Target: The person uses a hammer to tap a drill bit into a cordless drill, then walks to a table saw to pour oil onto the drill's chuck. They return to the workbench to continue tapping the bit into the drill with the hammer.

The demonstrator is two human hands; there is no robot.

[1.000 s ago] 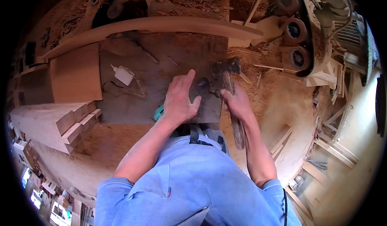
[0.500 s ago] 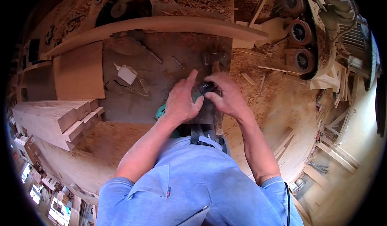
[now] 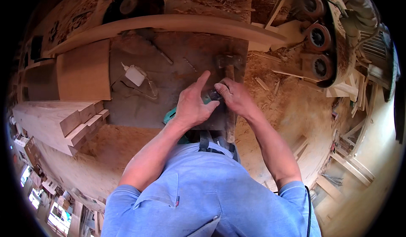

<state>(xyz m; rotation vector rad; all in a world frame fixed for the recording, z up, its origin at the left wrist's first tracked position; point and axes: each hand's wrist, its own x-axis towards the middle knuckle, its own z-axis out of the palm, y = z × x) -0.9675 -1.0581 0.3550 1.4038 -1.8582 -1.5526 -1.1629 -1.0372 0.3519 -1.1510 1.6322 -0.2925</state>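
Note:
Between my hands is a teal power drill (image 3: 170, 115) with a black chuck (image 3: 215, 95), lying across in front of my waist. My left hand (image 3: 191, 106) is around the drill's body, its index finger stretched out and its thumb toward the chuck. My right hand (image 3: 237, 97) is closed on the chuck, thumb on top. No bit can be made out in the chuck, as my fingers cover its end. Just beyond my hands lie a thin twisted drill bit (image 3: 190, 64) and a hammer (image 3: 229, 61), whose wooden handle runs toward me beneath my right hand.
The dark work surface (image 3: 186, 46) also bears a white squeeze bottle (image 3: 135, 75), eyeglasses (image 3: 129, 86) and a slim rod-like tool (image 3: 162, 53). Notched timber blocks (image 3: 46, 116) are at left, a long board (image 3: 169, 23) at the back, and a wheeled machine (image 3: 320, 37) at far right among shavings.
My right hand has turned on the chuck, its thumb moving from below to over the top. My left hand keeps its hold on the drill. The view has shifted slightly.

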